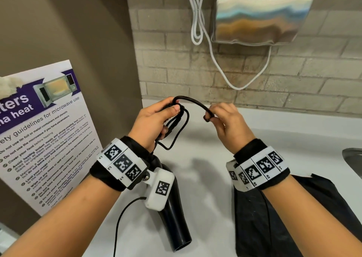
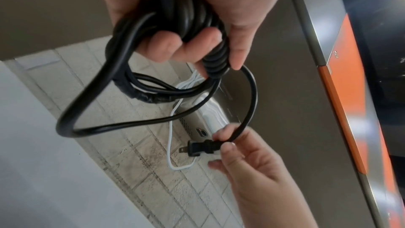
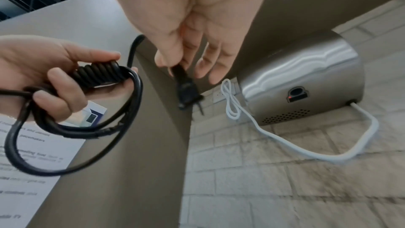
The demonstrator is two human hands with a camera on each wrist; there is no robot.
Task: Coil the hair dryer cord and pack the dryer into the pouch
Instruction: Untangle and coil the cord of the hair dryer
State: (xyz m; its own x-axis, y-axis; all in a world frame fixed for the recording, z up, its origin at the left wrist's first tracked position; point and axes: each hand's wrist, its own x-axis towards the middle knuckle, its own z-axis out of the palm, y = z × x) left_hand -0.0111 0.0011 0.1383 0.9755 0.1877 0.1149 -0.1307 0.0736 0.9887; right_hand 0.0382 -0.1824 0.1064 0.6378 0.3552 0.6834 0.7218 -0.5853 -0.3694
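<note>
My left hand (image 1: 156, 117) grips several coiled loops of the black cord (image 1: 193, 101) above the white counter; the loops (image 2: 190, 15) bunch in its curled fingers. My right hand (image 1: 225, 117) pinches the cord just behind the two-pin plug (image 2: 197, 148), a short arc of cord spanning between both hands. The plug (image 3: 186, 93) hangs below the right fingers (image 3: 203, 68). The black hair dryer (image 1: 172, 221) lies on the counter under my left wrist, nozzle toward me. The black pouch (image 1: 274, 217) lies flat under my right forearm.
A steel hand dryer (image 1: 260, 16) with a white cable (image 1: 215, 61) hangs on the tiled wall ahead. A microwave-use poster (image 1: 45, 131) leans on the brown wall at left. A metal sink edge (image 1: 352, 158) shows at right. The white counter (image 1: 205, 168) lies between dryer and pouch.
</note>
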